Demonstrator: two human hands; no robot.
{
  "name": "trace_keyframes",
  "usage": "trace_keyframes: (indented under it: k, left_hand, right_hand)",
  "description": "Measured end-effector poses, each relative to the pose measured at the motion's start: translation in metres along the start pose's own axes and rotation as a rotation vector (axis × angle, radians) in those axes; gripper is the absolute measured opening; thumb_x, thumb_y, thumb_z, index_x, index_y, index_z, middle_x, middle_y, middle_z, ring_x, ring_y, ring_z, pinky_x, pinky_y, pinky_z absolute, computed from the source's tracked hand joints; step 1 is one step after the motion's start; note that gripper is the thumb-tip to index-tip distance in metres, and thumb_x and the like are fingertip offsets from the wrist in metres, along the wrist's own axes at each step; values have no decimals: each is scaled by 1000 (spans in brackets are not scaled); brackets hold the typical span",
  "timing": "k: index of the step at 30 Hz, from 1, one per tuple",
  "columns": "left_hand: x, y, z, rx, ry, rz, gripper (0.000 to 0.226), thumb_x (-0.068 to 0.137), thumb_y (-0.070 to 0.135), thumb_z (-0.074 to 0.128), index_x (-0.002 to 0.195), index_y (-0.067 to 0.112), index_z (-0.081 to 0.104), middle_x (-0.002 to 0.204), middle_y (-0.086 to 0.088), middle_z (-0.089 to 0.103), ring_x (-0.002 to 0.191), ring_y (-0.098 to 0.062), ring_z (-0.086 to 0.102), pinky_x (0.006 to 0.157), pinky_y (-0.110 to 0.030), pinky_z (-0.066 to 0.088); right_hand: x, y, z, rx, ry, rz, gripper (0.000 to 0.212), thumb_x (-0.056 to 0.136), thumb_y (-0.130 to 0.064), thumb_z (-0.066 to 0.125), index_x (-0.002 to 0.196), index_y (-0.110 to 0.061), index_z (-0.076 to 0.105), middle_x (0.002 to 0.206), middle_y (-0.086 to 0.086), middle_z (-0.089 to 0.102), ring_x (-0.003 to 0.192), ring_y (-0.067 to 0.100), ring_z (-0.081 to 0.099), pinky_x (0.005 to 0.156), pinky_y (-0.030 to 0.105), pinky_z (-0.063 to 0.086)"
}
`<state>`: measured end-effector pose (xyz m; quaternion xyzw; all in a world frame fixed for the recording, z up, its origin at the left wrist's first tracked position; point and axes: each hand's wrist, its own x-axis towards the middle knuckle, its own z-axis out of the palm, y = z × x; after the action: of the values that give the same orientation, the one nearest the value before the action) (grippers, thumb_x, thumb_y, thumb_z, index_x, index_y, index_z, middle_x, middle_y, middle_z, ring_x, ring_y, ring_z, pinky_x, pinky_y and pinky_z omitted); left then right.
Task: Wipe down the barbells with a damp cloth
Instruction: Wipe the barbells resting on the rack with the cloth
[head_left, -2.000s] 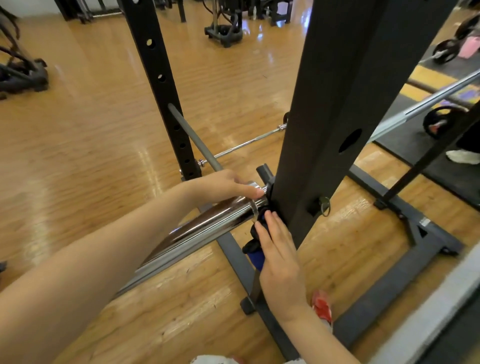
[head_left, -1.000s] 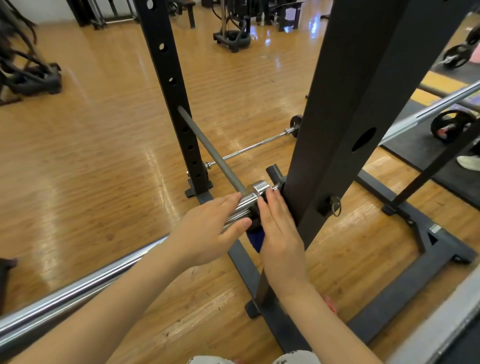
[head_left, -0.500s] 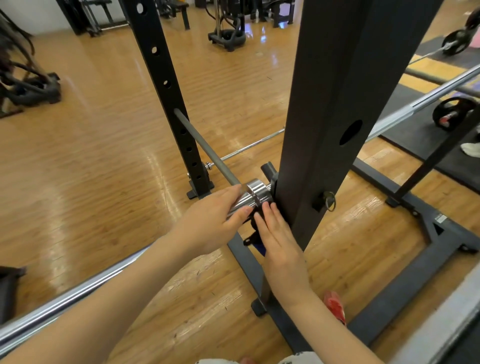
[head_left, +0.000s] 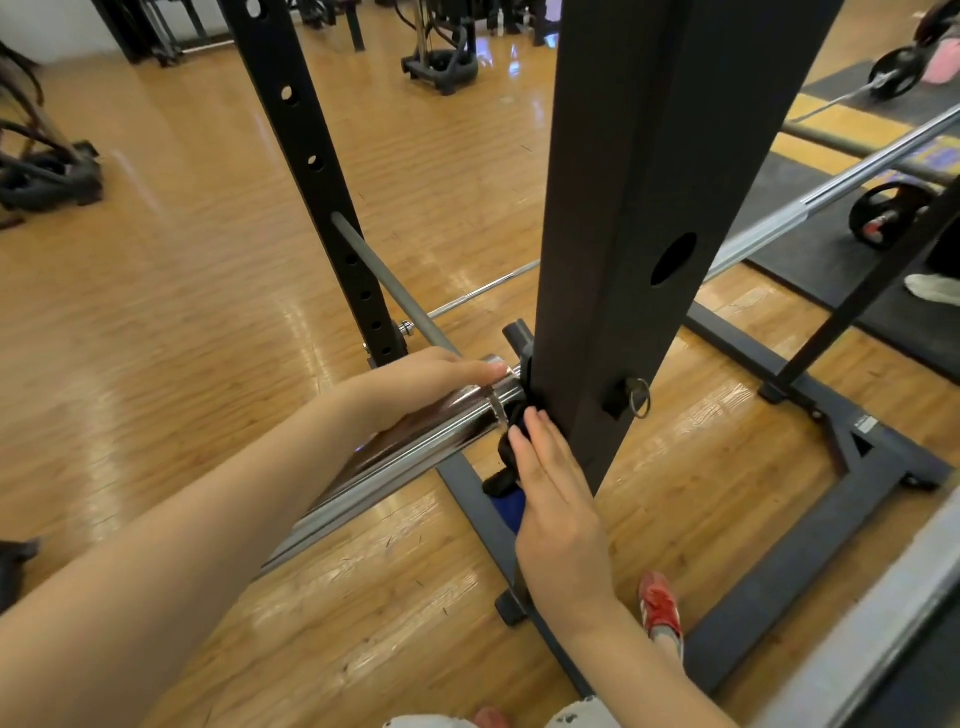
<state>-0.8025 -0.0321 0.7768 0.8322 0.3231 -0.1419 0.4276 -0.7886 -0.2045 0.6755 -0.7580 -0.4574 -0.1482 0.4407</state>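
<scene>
The barbell's chrome sleeve (head_left: 415, 447) runs from lower left to the near black rack upright (head_left: 623, 208). Its thinner shaft (head_left: 831, 187) continues past the upright to the upper right. My left hand (head_left: 426, 379) lies over the sleeve at its collar, fingers wrapped round the far side and thumb pointing toward the upright. My right hand (head_left: 556, 499) presses a dark cloth (head_left: 511, 426) with straight fingers against the bar where it meets the upright. A blue part of the cloth (head_left: 506, 506) hangs below the hand.
A second black upright (head_left: 311, 171) stands behind, with a grey safety rod (head_left: 384, 283) slanting from it toward the collar. A thin bar (head_left: 478, 296) lies on the wooden floor beyond. Plates (head_left: 883, 213) sit on a black mat at right beside another person's white shoe (head_left: 930, 288). My red shoe (head_left: 660, 608) is by the rack base.
The view has tilted and come closer to the sleeve. My left hand stays on the collar end. My right hand keeps pressing the cloth at the upright, shifted only slightly.
</scene>
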Motion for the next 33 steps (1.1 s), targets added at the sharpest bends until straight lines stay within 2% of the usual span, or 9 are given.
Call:
trace_keyframes:
  k: [4, 10, 12, 15, 17, 23, 26, 30, 33]
  left_hand:
    - [-8, 0, 4, -4, 41, 46, 56, 93, 57, 38, 132, 20, 56, 134, 0, 55, 121, -18, 51, 110, -40, 34]
    - [-22, -5, 11, 13, 151, 177, 43, 102, 35, 36, 139, 19, 49, 137, 3, 54, 123, -10, 48, 97, -20, 30]
    - [-26, -8, 10, -5, 153, 191, 39, 103, 34, 34, 136, 22, 51, 125, 8, 59, 113, -3, 53, 92, -14, 34]
    - [-29, -14, 10, -89, 172, 201, 26, 104, 30, 32, 110, 42, 55, 95, 23, 57, 80, 18, 52, 66, 2, 34]
    - [-29, -18, 11, -142, 181, 205, 25, 104, 29, 31, 103, 43, 51, 91, 25, 55, 72, 22, 50, 61, 6, 33]
    - [-32, -20, 12, -158, 171, 218, 24, 105, 28, 29, 114, 36, 50, 94, 17, 57, 81, 7, 54, 61, 3, 36]
    - [-33, -18, 12, -128, 186, 215, 23, 104, 31, 29, 110, 36, 51, 95, 13, 60, 84, 3, 55, 65, 1, 38]
    - [-33, -15, 13, -78, 197, 248, 35, 103, 34, 33, 121, 22, 61, 104, 4, 65, 91, -2, 57, 74, -8, 39]
    - [-27, -13, 14, -44, 200, 252, 40, 102, 38, 33, 127, 18, 59, 114, 3, 64, 98, -7, 57, 83, -18, 41]
  right_hand:
    - [24, -3, 14, -46, -21, -51, 49, 87, 2, 34, 135, -6, 37, 139, 17, 48, 136, 21, 31, 110, 36, 31]
    - [-3, 11, 13, -65, -35, -63, 51, 85, 2, 33, 135, -6, 38, 140, 10, 40, 136, 17, 28, 106, 38, 34]
    - [2, 3, 8, -38, 23, -40, 52, 85, 3, 33, 135, -6, 37, 140, 10, 40, 136, 17, 29, 110, 33, 29]
    - [26, -5, 14, -17, 64, -74, 50, 88, 5, 41, 137, -4, 36, 140, 15, 43, 137, 20, 30, 115, 30, 24]
    - [30, 1, 22, -36, 11, -100, 58, 85, 7, 52, 139, -4, 34, 143, 16, 40, 140, 19, 24, 117, 29, 19]
    - [3, 8, 11, -44, -21, -63, 50, 86, 3, 34, 135, -1, 39, 142, 13, 40, 136, 23, 32, 115, 26, 19]
    - [18, 3, 14, -47, 25, -62, 51, 86, 7, 36, 136, -1, 38, 142, 11, 36, 137, 22, 30, 116, 24, 19]
    - [9, 13, 20, -51, -84, -103, 51, 87, 3, 34, 138, -4, 35, 148, 10, 32, 144, 16, 17, 117, 27, 18]
    - [-5, 16, 12, -54, -84, -48, 59, 80, 14, 48, 136, -5, 37, 146, 9, 36, 141, 18, 24, 115, 18, 14]
